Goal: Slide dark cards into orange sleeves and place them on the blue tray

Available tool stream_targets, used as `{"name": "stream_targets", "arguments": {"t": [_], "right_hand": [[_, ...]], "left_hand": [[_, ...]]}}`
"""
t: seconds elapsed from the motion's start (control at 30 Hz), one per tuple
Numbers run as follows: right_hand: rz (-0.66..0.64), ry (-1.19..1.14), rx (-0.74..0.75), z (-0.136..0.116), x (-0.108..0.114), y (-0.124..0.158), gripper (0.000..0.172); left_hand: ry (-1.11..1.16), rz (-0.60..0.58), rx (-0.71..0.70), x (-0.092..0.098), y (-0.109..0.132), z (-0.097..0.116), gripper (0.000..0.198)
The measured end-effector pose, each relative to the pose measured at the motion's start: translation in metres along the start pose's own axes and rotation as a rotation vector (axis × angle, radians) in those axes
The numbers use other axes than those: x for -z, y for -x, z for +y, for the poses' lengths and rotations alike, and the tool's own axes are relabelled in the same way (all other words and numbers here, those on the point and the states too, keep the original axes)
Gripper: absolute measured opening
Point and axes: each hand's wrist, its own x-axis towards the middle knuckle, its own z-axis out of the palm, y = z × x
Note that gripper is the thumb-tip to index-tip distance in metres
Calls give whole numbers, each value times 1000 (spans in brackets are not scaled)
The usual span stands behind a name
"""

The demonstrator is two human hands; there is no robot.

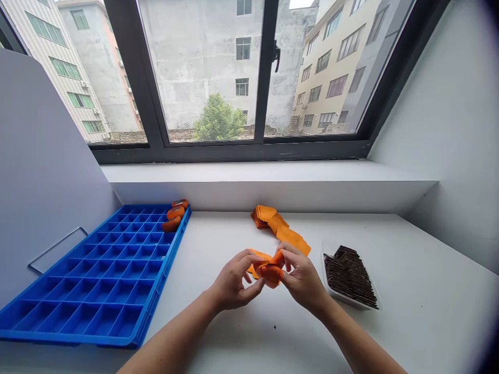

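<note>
Head view: curled hands [236, 279] [306, 276] pinch orange material [272, 274] (blue tray [78, 335] holds orange bundles [172, 224]; tub [354, 303], dark squares [353, 275]).

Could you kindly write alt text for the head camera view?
A person's left hand and right hand hold a bent orange piece over a white table by a window. A blue compartment tray with three orange bundles stands left, orange sheets lie beyond, a tub of dark pieces right.

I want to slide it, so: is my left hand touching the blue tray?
Apart. The head view shows white tabletop between your left hand and the blue tray.
</note>
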Motion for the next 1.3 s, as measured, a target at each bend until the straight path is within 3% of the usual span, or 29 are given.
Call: {"name": "stream_targets", "arguments": {"t": [0.13, 0.3, 0.43, 0.63, 0.77, 0.93, 1.0, 1.1, 1.2, 1.3], "right_hand": [[34, 28, 16, -1, 3, -1, 51], [73, 48, 69, 0, 5, 1, 55], [52, 68, 97, 2, 5, 2, 55], [53, 152, 154, 2, 14, 0, 51], [199, 353, 124, 7, 41, -6, 40], [364, 848, -83, 45, 105, -3, 56], [291, 949, -199, 66, 133, 6, 58], [140, 951, -372, 89, 162, 20, 48], [30, 919, -462, 102, 172, 29, 40], [-43, 907, -466, 109, 169, 30, 43]], "left_hand": [[205, -24, 193, 0, -3, 6, 24], [510, -51, 338, -1, -7, 14, 35], [542, -79, 407, -2, -7, 16, 35], [465, 20, 427, -6, -4, 0, 34], [350, 101, 354, -8, -2, -9, 33], [204, 220, 256, -6, -3, -14, 28], [173, 238, 237, -6, -3, -15, 26], [189, 259, 235, -8, -3, -18, 23], [209, 271, 235, -9, -2, -19, 21], [208, 251, 246, -9, -2, -18, 21]]}}
